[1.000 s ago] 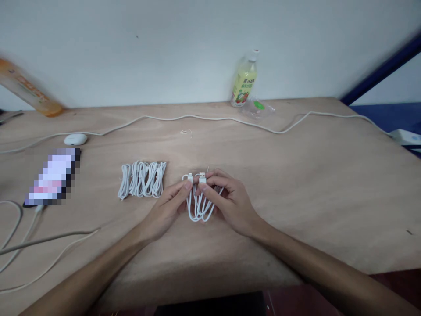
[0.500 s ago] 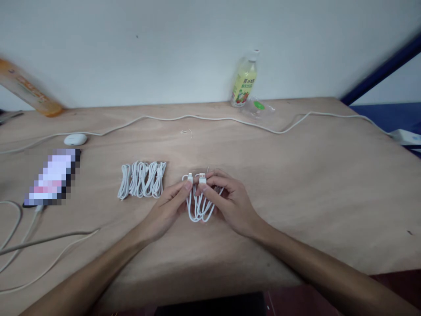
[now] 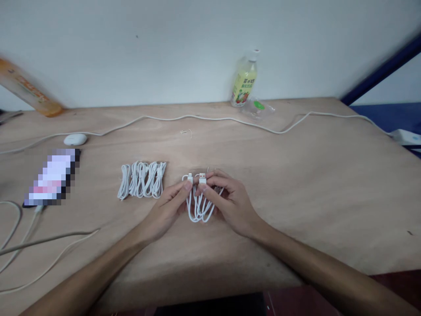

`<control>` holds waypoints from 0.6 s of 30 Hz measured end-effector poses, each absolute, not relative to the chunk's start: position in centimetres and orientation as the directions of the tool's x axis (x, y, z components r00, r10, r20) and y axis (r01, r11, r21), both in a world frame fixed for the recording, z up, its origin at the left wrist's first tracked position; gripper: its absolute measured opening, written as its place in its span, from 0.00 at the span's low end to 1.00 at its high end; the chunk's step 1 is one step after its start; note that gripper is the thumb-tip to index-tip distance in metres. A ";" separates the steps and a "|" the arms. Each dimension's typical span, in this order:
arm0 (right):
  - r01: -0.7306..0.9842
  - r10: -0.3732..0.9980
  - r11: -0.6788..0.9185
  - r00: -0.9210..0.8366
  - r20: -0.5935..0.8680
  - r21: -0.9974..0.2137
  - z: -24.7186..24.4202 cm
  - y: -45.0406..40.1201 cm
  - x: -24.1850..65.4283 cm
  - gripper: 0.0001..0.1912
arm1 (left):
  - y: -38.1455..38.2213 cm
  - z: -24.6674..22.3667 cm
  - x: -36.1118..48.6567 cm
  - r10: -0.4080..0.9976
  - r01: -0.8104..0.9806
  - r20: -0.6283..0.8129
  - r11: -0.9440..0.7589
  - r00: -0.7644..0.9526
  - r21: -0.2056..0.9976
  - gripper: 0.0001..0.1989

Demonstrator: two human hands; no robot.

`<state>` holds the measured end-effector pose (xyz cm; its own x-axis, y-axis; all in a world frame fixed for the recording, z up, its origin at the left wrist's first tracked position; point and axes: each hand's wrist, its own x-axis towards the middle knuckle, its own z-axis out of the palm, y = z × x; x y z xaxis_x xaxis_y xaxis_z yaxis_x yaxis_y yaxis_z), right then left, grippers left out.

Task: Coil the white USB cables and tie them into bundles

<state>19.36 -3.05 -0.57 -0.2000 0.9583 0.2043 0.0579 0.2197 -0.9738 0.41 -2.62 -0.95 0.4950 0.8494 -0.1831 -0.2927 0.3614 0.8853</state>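
Observation:
A coiled white cable [image 3: 196, 211] is held between both hands near the middle of the table [image 3: 296, 175]. My left hand [image 3: 169, 208] pinches its smaller metal-tipped plug [image 3: 190, 177] between thumb and fingers. Beside it, the wider USB plug [image 3: 202, 177], reddish inside, is gripped by my right hand [image 3: 235, 202]. Both plugs point away from me, side by side and slightly apart, with the loops hanging below them. To the left of my left hand lies a row of several bundled white cables [image 3: 142, 180].
At the left are a phone [image 3: 52, 175] with a cable plugged in and a white case [image 3: 75, 139]. A long white cord [image 3: 226, 119] crosses the back. Behind stand a yellow bottle [image 3: 244, 83], clear plastic packaging [image 3: 259, 109] and a tilted orange bottle [image 3: 31, 92]. Small ties [image 3: 187, 132] lie mid-table.

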 end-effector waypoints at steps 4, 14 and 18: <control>0.049 0.962 0.208 -0.194 0.195 -0.977 -0.6 -3.1 19.4 0.10 | -2.7 -1.0 0.4 0.845 -0.299 -0.181 0.366 0.504 0.881 0.25; 0.046 0.960 0.215 -0.193 0.202 -0.976 -0.7 -3.0 19.3 0.10 | -2.7 -1.1 0.3 0.844 -0.298 -0.179 0.366 0.506 0.882 0.25; 0.047 0.959 0.218 -0.195 0.205 -0.975 -0.6 -3.1 19.3 0.11 | -2.6 -1.1 0.4 0.845 -0.298 -0.180 0.365 0.503 0.882 0.24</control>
